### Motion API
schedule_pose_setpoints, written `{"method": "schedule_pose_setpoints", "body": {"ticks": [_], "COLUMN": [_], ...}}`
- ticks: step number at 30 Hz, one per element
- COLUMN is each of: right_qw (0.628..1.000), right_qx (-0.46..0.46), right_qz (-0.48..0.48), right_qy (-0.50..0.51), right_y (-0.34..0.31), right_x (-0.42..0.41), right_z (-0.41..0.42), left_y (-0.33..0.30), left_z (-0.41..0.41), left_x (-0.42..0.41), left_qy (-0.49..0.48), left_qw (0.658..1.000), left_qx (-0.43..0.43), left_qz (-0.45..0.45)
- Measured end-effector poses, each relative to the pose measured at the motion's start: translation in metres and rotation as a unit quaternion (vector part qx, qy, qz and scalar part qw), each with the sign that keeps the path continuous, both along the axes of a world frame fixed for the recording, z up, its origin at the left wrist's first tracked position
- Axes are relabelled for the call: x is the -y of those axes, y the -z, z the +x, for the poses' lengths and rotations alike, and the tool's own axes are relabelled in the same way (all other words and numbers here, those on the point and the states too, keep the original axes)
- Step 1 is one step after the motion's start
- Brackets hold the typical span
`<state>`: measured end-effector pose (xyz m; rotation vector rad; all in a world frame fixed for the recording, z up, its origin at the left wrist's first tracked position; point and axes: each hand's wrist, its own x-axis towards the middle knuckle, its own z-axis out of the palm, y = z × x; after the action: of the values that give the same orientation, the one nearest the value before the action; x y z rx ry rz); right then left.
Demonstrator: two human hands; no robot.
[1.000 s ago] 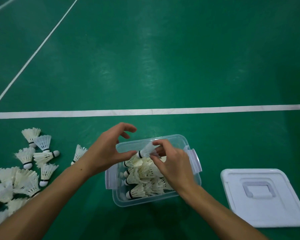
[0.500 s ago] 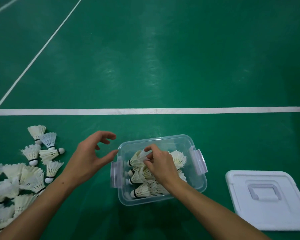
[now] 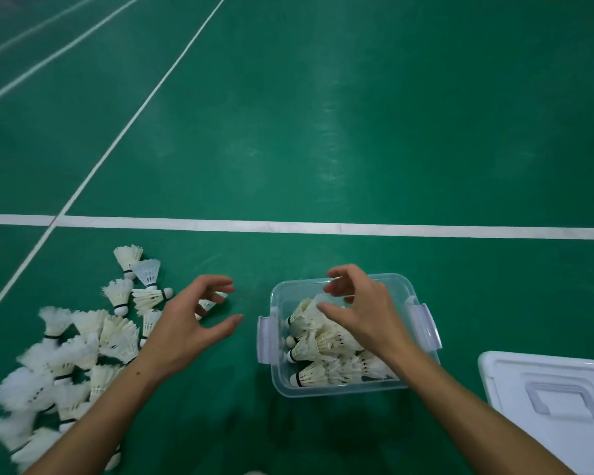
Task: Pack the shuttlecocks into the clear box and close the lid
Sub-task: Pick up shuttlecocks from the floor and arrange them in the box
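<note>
Plainly, hands: left hand (image 3: 189, 323) spread and empty above the floor (image 3: 323, 132); right hand (image 3: 364, 310) loosely curled, empty, over the clear box (image 3: 422, 296).
Shuttlecocks: some in the box (image 3: 318, 344), many in a loose pile (image 3: 72, 358) left of it.
Lid: lid (image 3: 556, 406) lies off, right of the box.
Risk: feathers heaped above the rim could crush or block closing.
Unclear: pile blurred; lid cut off.

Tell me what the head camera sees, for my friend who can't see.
Two empty hands hover on a green court: the right hand over a clear box of shuttlecocks, the left hand near a loose pile. The white lid lies off.
</note>
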<state>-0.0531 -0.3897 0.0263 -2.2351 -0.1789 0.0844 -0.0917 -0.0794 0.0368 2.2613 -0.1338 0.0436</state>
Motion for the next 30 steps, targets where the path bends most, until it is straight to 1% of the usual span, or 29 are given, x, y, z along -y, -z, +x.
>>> {"method": "schedule_pose_setpoints", "body": {"ticks": [4,8,12,18,22,24,26,28,30], "right_qw": [0.999,0.995,0.989,0.984,0.978,0.977,0.974,0.972,0.97], "right_qx": [0.023,0.03,0.032,0.005,0.005,0.012,0.013,-0.015,-0.043], "right_qz": [-0.001,-0.017,-0.023,-0.045,-0.079,-0.104,-0.132,-0.151,-0.162], "right_qy": [-0.042,-0.099,-0.145,-0.174,-0.191,-0.187,-0.183,-0.178,-0.176], "right_y": [-0.019,-0.019,-0.005,0.019,0.039,0.048,0.058,0.066,0.075], "right_x": [-0.04,-0.094,-0.144,-0.201,-0.224,-0.232,-0.239,-0.243,-0.246], "right_z": [0.006,0.015,0.025,0.039,0.052,0.061,0.069,0.076,0.079], "left_y": [-0.005,0.005,0.023,0.052,0.071,0.076,0.08,0.085,0.095], "left_z": [-0.012,-0.022,-0.023,-0.018,-0.008,0.0,0.011,0.02,0.026], "left_x": [-0.026,-0.067,-0.097,-0.13,-0.144,-0.148,-0.149,-0.148,-0.146], "left_qy": [-0.037,-0.08,-0.12,-0.176,-0.201,-0.193,-0.154,-0.106,-0.082], "left_qw": [0.999,0.996,0.992,0.983,0.977,0.977,0.981,0.981,0.977], "left_qx": [-0.006,-0.029,-0.034,-0.047,-0.062,-0.063,-0.072,-0.101,-0.128], "left_qz": [-0.008,-0.002,-0.016,-0.015,0.02,0.062,0.093,0.127,0.15]}}
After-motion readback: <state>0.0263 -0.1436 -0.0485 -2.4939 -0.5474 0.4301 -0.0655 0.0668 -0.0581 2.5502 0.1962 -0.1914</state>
